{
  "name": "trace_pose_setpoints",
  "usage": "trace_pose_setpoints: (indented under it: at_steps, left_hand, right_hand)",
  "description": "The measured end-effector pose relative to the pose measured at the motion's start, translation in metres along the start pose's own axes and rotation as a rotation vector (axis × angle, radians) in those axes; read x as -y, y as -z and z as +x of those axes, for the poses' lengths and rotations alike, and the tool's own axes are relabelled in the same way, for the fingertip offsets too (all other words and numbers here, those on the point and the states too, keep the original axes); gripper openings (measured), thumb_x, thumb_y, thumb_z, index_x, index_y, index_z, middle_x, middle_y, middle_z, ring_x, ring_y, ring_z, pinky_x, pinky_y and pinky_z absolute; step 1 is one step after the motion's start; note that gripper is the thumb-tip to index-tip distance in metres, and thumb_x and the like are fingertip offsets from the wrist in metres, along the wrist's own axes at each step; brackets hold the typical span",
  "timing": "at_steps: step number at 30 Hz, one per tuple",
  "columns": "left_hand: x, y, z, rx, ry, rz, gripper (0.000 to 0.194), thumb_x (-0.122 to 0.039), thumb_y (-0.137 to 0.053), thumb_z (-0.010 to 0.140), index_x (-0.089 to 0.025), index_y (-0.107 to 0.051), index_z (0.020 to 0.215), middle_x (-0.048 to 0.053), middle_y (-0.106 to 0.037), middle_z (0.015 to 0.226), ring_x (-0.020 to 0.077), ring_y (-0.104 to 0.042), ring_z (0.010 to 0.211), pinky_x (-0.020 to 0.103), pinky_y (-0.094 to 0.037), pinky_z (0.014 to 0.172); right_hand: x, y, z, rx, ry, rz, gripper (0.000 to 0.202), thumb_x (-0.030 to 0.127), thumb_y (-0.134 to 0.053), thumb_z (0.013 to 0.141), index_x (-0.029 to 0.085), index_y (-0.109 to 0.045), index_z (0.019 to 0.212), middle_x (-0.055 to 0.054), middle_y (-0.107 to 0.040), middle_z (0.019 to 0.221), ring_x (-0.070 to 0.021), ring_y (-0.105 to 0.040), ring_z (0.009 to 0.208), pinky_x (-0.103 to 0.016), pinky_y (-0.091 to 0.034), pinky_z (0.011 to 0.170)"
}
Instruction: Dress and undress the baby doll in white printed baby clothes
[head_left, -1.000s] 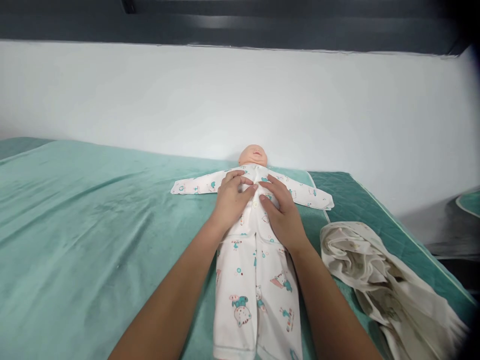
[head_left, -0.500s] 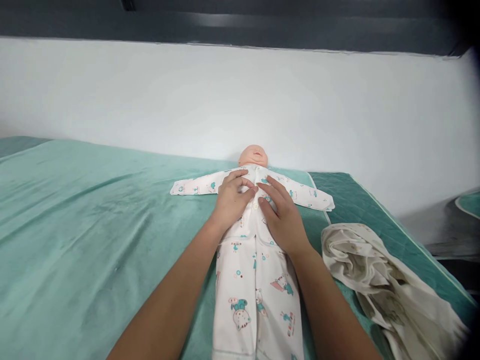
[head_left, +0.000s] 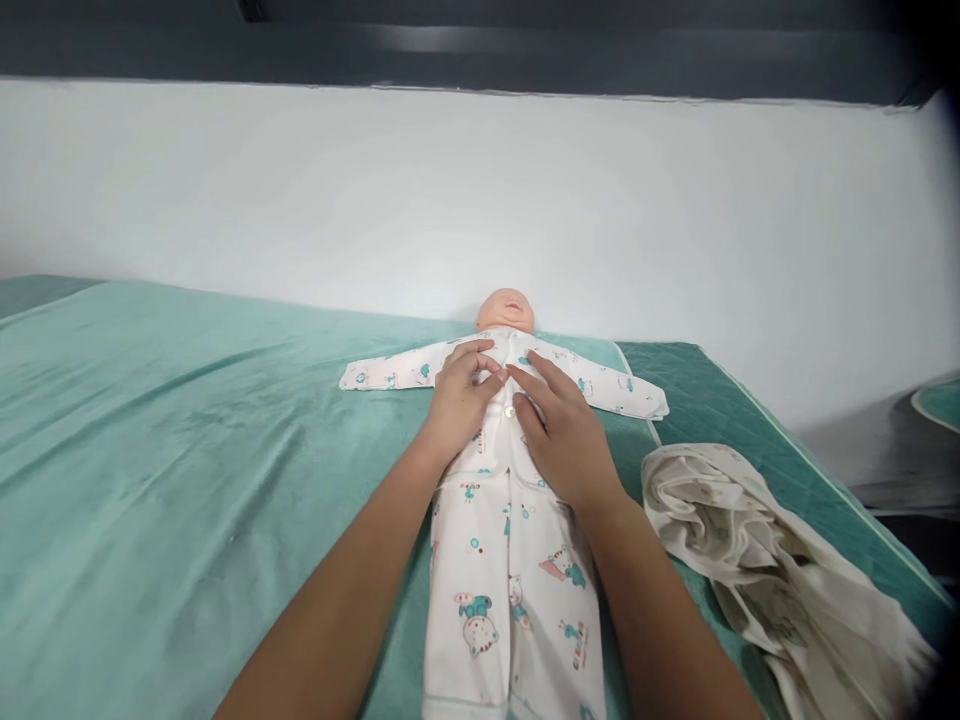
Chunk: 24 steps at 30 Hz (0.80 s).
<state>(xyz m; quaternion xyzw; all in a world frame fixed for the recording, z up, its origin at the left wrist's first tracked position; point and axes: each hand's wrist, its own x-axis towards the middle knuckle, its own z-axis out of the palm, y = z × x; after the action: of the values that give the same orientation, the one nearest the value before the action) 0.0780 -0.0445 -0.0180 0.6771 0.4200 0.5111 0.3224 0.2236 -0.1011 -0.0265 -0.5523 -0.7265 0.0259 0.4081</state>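
A baby doll (head_left: 506,310) lies on its back, head toward the wall, dressed in a white printed baby shirt (head_left: 401,370) with both sleeves spread wide. Matching printed trousers (head_left: 469,590) cover its legs. On the chest, my left hand (head_left: 465,390) pinches the shirt's front edge between thumb and index finger. My right hand (head_left: 562,420) meets it from the other side, its index fingertip and thumb at the same front opening. A small white button (head_left: 510,411) shows just below the fingertips. Whatever sits right between the fingertips is hidden.
A crumpled whitish cloth (head_left: 720,520) lies to the right of the doll. Underneath are a light green cover (head_left: 187,450) and a darker green quilted mat (head_left: 675,370). Behind stands a white wall (head_left: 300,190) with a dark beam (head_left: 480,45) above.
Both hands stay on the shirt's chest. My right fingers have shifted slightly left and the fingertips have moved a little closer together at the front opening.
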Motion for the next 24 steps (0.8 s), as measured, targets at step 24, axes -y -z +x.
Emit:
trace_pose_setpoints:
  at_steps: [24]
  left_hand:
    - [0.001,0.001,0.008,0.026,0.056,0.024,0.007,-0.024,-0.064,0.084,-0.024,-0.070,0.080,0.002,-0.059,0.130,0.0203,-0.053,0.126,0.039,-0.035,0.112]
  right_hand:
    - [-0.010,-0.006,0.036,-0.120,-0.212,0.364,0.010,0.027,-0.065,0.081,0.025,-0.071,0.090,-0.006,-0.066,0.123,-0.0244,-0.058,0.119,-0.047,-0.038,0.108]
